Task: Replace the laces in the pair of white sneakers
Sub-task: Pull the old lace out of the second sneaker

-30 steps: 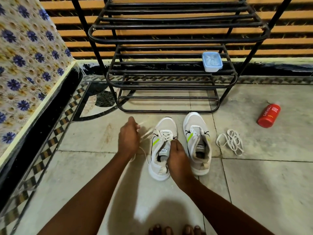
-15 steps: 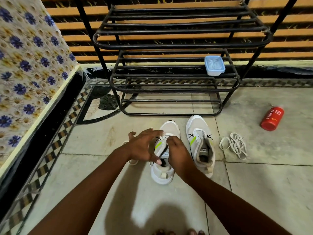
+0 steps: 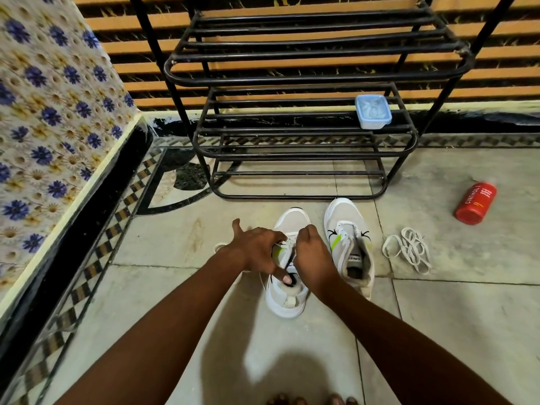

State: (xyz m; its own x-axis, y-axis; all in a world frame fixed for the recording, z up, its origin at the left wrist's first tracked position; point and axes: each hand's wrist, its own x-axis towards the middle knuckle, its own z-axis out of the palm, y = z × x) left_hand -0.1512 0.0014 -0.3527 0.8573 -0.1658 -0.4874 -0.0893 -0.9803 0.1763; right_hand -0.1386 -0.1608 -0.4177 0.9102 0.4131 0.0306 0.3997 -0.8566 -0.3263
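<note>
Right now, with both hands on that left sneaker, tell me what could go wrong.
1. The lace end trailing on the floor beside the left hand could snag or slip back out of an eyelet.
2. The left sneaker sits loose on smooth tile, so a pull by the right hand may drag it.
3. The loose laces could get mixed up with it.
</note>
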